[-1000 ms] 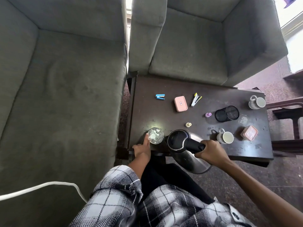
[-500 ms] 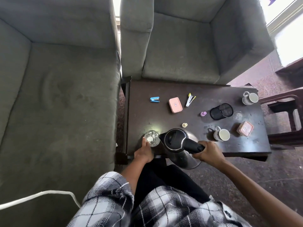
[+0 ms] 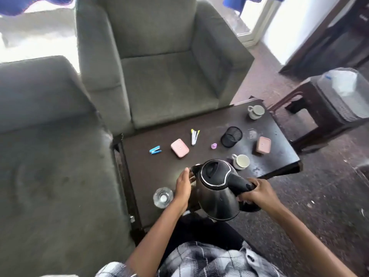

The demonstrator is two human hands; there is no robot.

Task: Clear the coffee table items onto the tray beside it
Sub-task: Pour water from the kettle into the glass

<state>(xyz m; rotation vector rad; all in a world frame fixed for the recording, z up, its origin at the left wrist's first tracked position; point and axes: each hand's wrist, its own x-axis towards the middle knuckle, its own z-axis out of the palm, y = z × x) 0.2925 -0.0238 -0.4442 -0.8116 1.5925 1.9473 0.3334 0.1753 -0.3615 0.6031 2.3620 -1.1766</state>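
A dark steel kettle point(image 3: 216, 193) with a black lid hangs over the near edge of the dark coffee table point(image 3: 279, 148). My right hand point(image 3: 259, 193) grips its black handle. My left hand point(image 3: 182, 186) lies flat against the kettle's left side near the spout, fingers straight. A clear glass point(image 3: 162, 197) stands just left of that hand at the table's near-left corner. Further back lie a blue stapler point(image 3: 155, 150), a pink case point(image 3: 179, 147), pens point(image 3: 194, 136), a small purple cap point(image 3: 213, 146), a black mesh cup point(image 3: 231, 136), a second pink case point(image 3: 263, 145) and two mugs point(image 3: 240, 161) point(image 3: 256, 111).
A grey armchair point(image 3: 163, 76) stands behind the table and a grey sofa point(image 3: 50, 166) to its left. A dark stool point(image 3: 315, 108) carrying a clear water jar point(image 3: 347, 90) is at the right. No tray is in view.
My left hand has let go of the glass and moved right onto the kettle's side. The kettle is lifted higher, and my view has tilted up and to the right.
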